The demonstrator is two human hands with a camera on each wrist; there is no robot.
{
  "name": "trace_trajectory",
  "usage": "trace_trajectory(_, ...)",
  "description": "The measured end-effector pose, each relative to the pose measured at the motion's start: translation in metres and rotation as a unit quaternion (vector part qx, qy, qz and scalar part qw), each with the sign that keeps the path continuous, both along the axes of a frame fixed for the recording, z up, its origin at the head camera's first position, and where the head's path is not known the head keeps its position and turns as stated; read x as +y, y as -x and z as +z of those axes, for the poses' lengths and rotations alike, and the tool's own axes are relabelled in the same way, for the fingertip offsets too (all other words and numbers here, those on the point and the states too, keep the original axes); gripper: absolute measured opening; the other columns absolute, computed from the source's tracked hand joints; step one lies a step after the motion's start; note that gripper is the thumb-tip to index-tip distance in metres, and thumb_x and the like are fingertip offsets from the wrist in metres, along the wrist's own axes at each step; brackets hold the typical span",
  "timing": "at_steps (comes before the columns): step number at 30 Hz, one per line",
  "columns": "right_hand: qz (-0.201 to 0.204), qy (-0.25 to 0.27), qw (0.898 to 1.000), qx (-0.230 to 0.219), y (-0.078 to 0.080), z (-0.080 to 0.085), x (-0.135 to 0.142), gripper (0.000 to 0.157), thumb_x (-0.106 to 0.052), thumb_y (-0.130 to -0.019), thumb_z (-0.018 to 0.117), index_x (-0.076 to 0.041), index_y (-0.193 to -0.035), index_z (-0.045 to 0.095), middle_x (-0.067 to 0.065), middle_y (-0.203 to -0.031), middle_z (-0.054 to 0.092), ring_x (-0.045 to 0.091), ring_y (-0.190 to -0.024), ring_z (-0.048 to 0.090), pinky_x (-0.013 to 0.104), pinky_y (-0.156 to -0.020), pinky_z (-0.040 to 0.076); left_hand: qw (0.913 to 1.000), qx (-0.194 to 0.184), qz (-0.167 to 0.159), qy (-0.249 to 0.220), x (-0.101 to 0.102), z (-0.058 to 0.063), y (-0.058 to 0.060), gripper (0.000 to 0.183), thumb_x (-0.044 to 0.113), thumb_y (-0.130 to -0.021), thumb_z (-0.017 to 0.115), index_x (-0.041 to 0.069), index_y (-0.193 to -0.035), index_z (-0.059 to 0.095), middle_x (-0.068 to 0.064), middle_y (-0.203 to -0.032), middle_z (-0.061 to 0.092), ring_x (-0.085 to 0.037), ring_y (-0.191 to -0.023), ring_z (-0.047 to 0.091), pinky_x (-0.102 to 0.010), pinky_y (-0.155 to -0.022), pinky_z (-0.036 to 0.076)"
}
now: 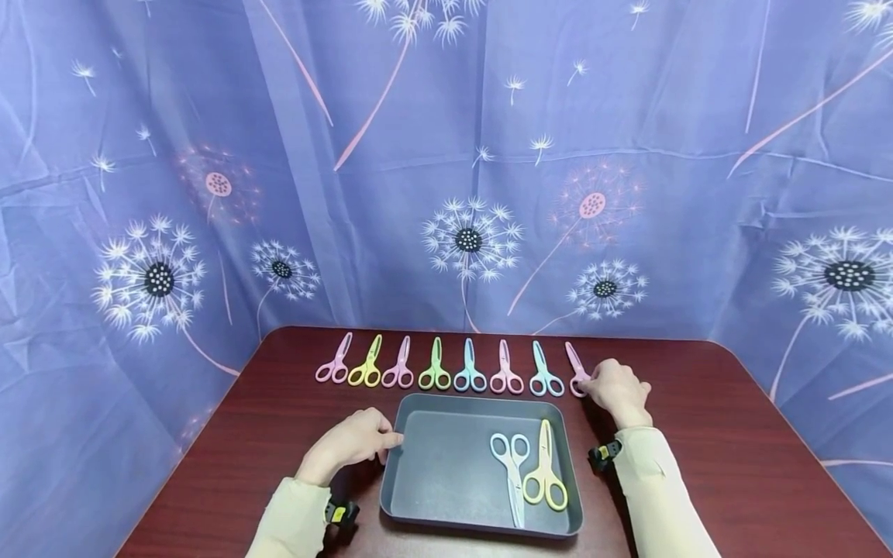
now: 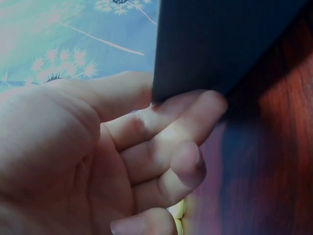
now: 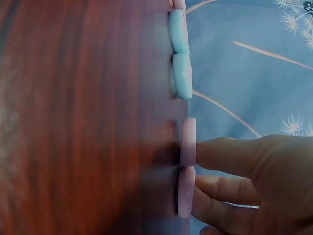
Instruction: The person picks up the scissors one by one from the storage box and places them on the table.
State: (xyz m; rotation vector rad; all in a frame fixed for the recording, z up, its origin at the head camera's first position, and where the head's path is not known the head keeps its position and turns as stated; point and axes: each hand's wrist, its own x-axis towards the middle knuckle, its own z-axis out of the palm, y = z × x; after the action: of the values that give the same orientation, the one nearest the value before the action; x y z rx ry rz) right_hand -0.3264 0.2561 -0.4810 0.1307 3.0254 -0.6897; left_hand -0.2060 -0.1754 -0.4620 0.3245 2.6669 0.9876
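Note:
At the right end of a row of scissors, my right hand (image 1: 618,392) reaches down to a pair of pink scissors (image 1: 576,369). In the right wrist view, its thumb and fingers are at the two handle loops of the pink scissors (image 3: 188,142), which lie at table level. My left hand (image 1: 356,440) pinches the left wall of a dark grey tray (image 1: 446,519) between thumb and fingers; the wall rises between them in the left wrist view. Inside the tray lie light blue scissors (image 1: 515,480), blades toward me, and yellow scissors (image 1: 546,469), blades away.
Along the table's back edge lie several more scissors, including yellow (image 1: 366,364), green (image 1: 436,368) and blue (image 1: 470,368) ones, handles toward me. A blue dandelion-print curtain (image 1: 391,256) hangs behind the dark red wooden table (image 1: 732,465).

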Motion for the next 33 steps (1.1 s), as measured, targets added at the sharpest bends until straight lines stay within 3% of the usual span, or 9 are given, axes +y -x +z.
trace_trajectory(18, -0.008, -0.005, 1.000, 0.017, -0.003, 0.002, -0.002, 0.034, -0.041, -0.082, 0.075, -0.013, -0.068, 0.064, 0.012, -0.074, 0.062, 0.038, -0.080, 0.059, 0.065, -0.077, 0.030, 1.0000, 0.002, 0.000, 0.001, -0.002, -0.001, 0.000, 0.034, 0.022, -0.093, 0.067, 0.011, -0.060, 0.067, -0.001, -0.054, 0.061, -0.010, -0.047, 0.047, -0.027, -0.047, 0.035)
trace_trajectory(24, 0.001, 0.004, 1.000, 0.028, -0.008, 0.015, 0.001, 0.032, -0.042, -0.085, 0.072, -0.011, -0.077, 0.067, 0.010, -0.073, 0.061, 0.039, -0.084, 0.058, 0.065, -0.077, 0.029, 1.0000, 0.001, -0.002, 0.006, -0.001, -0.001, 0.001, 0.034, 0.022, -0.093, 0.066, 0.012, -0.060, 0.067, -0.001, -0.055, 0.061, -0.010, -0.047, 0.048, -0.027, -0.047, 0.035)
trace_trajectory(33, 0.022, -0.002, 0.997, 0.075, -0.020, 0.042, -0.002, 0.037, -0.043, -0.083, 0.073, -0.007, -0.094, 0.069, 0.015, -0.087, 0.066, 0.044, -0.089, 0.059, 0.066, -0.075, 0.030, 1.0000, 0.000, -0.004, 0.003, -0.002, -0.003, 0.000, 0.034, 0.021, -0.093, 0.066, 0.011, -0.061, 0.067, -0.001, -0.055, 0.061, -0.010, -0.047, 0.048, -0.027, -0.047, 0.035)
